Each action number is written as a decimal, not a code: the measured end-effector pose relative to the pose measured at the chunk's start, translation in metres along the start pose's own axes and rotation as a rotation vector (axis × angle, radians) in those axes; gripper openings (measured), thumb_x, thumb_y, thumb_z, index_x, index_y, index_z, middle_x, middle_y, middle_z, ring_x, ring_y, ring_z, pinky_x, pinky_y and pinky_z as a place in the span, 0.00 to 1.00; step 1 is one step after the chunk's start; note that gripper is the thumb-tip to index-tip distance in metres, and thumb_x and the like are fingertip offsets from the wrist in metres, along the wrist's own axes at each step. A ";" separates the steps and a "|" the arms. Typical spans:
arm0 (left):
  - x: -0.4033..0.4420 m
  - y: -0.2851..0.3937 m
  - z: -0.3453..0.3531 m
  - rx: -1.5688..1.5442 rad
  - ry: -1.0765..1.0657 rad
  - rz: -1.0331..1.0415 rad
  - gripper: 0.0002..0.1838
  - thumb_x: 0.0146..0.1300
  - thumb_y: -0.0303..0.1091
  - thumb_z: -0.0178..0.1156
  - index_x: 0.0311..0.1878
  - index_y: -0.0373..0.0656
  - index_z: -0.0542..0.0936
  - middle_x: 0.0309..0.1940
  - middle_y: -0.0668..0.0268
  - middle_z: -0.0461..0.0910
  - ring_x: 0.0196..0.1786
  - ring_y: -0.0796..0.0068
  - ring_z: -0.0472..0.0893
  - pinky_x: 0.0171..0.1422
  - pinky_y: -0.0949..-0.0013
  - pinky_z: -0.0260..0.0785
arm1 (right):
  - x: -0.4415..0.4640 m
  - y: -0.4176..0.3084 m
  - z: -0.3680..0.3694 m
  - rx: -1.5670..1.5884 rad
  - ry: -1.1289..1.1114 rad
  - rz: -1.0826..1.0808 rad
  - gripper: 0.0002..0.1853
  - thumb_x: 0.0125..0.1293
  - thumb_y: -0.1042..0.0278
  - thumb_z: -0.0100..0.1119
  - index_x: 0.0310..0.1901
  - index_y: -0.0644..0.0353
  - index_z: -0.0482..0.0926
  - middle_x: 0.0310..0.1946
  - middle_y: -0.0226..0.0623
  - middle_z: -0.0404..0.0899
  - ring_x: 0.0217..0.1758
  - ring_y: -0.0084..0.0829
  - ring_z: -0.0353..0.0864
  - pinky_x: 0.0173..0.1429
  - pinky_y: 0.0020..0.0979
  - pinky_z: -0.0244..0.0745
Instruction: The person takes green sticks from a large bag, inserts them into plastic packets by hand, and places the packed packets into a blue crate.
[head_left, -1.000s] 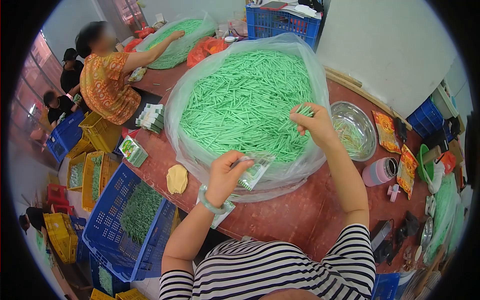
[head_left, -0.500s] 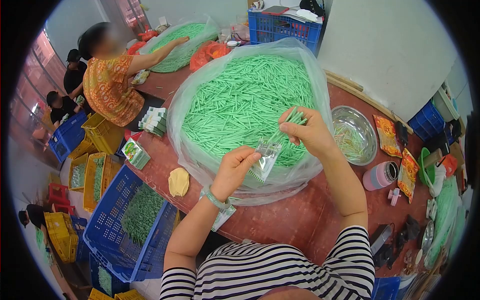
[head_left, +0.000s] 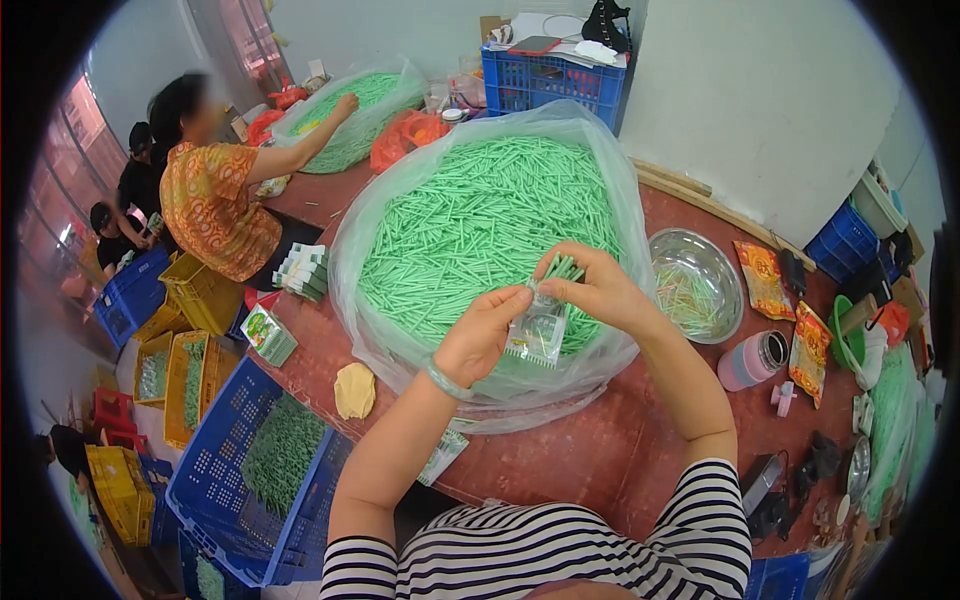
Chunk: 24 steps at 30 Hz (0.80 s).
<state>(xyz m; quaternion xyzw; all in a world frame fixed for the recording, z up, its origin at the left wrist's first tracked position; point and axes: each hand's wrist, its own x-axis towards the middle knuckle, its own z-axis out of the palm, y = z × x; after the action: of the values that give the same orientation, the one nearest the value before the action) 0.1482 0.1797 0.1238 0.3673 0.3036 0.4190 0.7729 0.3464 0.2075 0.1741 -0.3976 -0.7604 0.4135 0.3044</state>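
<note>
One strip of red-brown counter (head_left: 590,450) runs between the near edge and a large translucent plastic bag (head_left: 347,255) heaped with thin green sticks (head_left: 470,235). A round, shiny metal bowl (head_left: 728,285) and a pink cylindrical bottle (head_left: 742,366) stand right of the bag. Over the heap, the left hand (head_left: 485,340) has its fingers pinching a small clear plastic packet (head_left: 538,342); the right hand's (head_left: 598,290) fingers pinch a green stick bundle (head_left: 566,268) at the packet's upper end.
</note>
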 end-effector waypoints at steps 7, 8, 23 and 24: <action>0.029 0.000 0.010 -0.009 0.065 0.160 0.12 0.75 0.38 0.51 0.48 0.41 0.80 0.40 0.72 0.81 0.42 0.83 0.76 0.48 0.72 0.69 | 0.008 0.014 -0.021 -0.340 -0.067 -0.196 0.45 0.58 0.52 0.70 0.72 0.56 0.59 0.71 0.47 0.58 0.73 0.44 0.56 0.74 0.41 0.54; 0.033 -0.001 0.010 -0.018 0.079 0.173 0.12 0.75 0.38 0.51 0.48 0.41 0.80 0.40 0.72 0.81 0.42 0.83 0.76 0.47 0.72 0.69 | 0.010 0.015 -0.026 -0.368 -0.085 -0.211 0.49 0.57 0.49 0.70 0.75 0.56 0.54 0.73 0.48 0.56 0.75 0.46 0.53 0.77 0.42 0.51; -0.002 0.022 -0.018 0.209 0.043 0.232 0.11 0.66 0.31 0.62 0.50 0.42 0.78 0.41 0.72 0.82 0.41 0.82 0.80 0.46 0.73 0.74 | 0.032 0.000 0.015 0.065 0.017 -0.067 0.22 0.61 0.77 0.60 0.58 0.62 0.75 0.26 0.25 0.70 0.29 0.17 0.68 0.34 0.23 0.67; -0.015 0.031 -0.025 0.309 0.032 0.217 0.12 0.64 0.29 0.64 0.49 0.42 0.79 0.40 0.73 0.82 0.40 0.83 0.80 0.45 0.73 0.73 | 0.034 -0.009 0.023 0.086 -0.003 -0.084 0.21 0.61 0.78 0.59 0.57 0.62 0.75 0.24 0.24 0.69 0.28 0.16 0.67 0.33 0.23 0.65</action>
<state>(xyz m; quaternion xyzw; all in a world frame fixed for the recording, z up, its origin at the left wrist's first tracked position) 0.1083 0.1864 0.1379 0.5053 0.3354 0.4541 0.6527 0.3081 0.2243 0.1752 -0.3512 -0.7584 0.4332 0.3374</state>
